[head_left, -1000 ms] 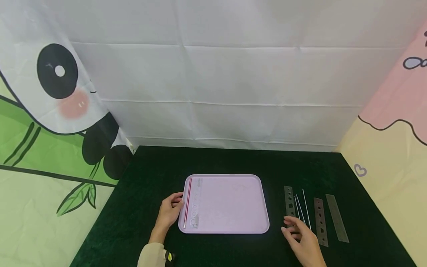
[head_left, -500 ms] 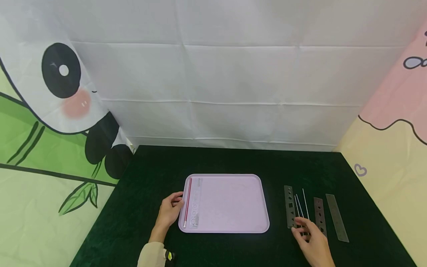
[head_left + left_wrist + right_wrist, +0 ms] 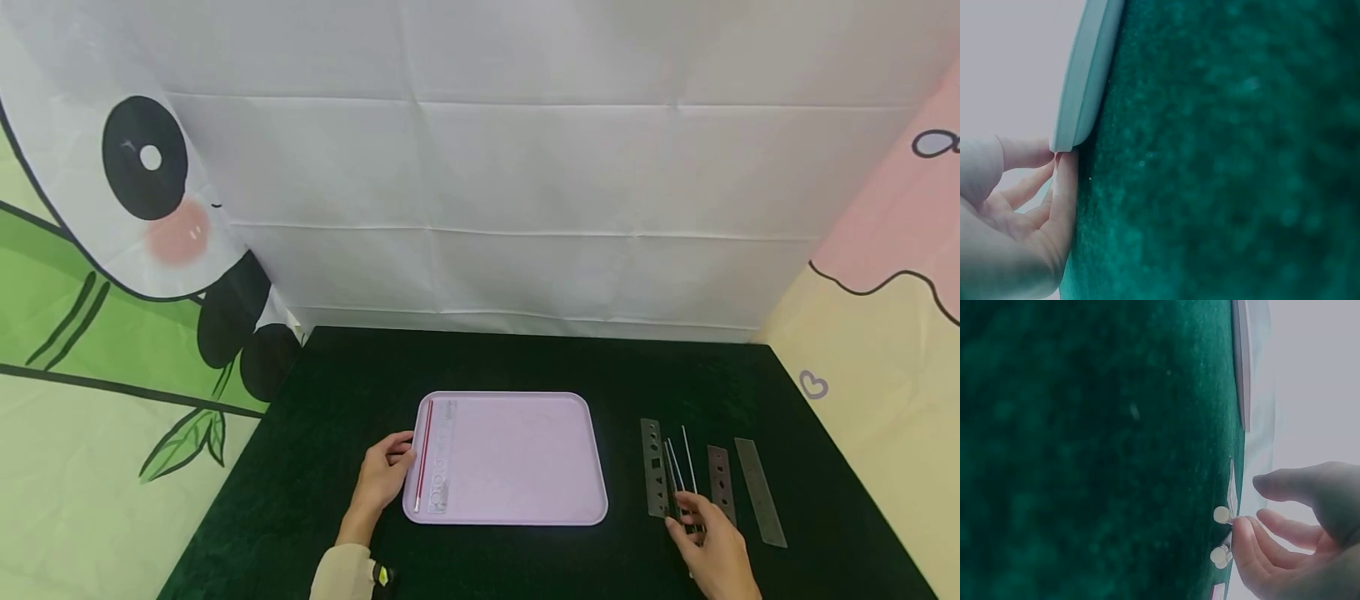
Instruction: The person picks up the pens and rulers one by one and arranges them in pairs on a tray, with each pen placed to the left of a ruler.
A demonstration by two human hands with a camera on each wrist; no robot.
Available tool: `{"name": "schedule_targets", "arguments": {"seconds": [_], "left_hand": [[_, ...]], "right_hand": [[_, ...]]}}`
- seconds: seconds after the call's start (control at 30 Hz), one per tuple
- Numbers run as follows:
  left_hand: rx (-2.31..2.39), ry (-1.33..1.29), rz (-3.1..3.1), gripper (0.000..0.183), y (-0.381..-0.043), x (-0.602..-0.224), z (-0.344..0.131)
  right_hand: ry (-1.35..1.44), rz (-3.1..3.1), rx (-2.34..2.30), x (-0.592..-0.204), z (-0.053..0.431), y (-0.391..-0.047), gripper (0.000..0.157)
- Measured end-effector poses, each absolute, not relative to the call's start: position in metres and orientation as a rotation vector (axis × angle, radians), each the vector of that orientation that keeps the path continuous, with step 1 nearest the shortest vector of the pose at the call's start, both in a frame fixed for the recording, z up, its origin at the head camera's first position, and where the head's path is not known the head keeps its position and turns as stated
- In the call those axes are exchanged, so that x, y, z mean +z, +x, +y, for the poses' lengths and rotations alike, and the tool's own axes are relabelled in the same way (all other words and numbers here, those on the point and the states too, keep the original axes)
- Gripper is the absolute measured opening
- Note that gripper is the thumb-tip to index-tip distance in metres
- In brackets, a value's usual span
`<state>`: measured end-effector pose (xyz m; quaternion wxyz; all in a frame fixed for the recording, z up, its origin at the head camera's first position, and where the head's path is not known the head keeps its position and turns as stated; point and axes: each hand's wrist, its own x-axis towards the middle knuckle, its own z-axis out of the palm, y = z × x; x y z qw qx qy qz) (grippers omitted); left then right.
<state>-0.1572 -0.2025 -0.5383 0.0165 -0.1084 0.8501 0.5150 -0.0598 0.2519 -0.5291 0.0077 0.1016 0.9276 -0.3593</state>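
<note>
My left hand (image 3: 380, 475) pinches the left rim of a pale lilac tray (image 3: 525, 458), its thumb and fingertips right at the edge in the left wrist view. Along that side of the tray lie a thin red-and-clear stick (image 3: 424, 450) and a clear stencil ruler (image 3: 441, 467). Over the near ends of several thin silvery rods (image 3: 691, 460) is my right hand (image 3: 716, 542), with thumb and fingers apart. In the right wrist view its fingertips are close beside the rods' round, pale ends (image 3: 1219, 555).
Left of the rods lies a dark stencil ruler (image 3: 654, 467) with cut-out shapes. A brownish stencil ruler (image 3: 720, 479) and a plain grey strip (image 3: 761, 492) lie to their right. A dark green cloth (image 3: 525, 358) covers the table; a white sheet (image 3: 525, 167) hangs behind.
My right hand has moved right, from beside the dark stencil ruler to the near ends of the rods. The left hand and tray have stayed in place.
</note>
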Motion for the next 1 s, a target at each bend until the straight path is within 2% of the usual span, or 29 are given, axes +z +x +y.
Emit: {"name": "schedule_targets", "arguments": {"seconds": [0.63,0.83,1.0], "left_hand": [[1.585,-0.334,2.651,0.036,-0.159,-0.537,-0.201],[1.588,-0.332,2.656,0.036,-0.158,-0.538,-0.202],[1.588,-0.332,2.653,0.036,-0.158,-0.539,-0.203]], "right_hand": [[0.251,2.935,-0.828,-0.524,0.253,-0.076,0.042],[0.209,2.902,-0.9,-0.524,0.255,-0.079,0.039],[0.242,2.837,-0.985,-0.52,0.254,-0.08,0.044]]}}
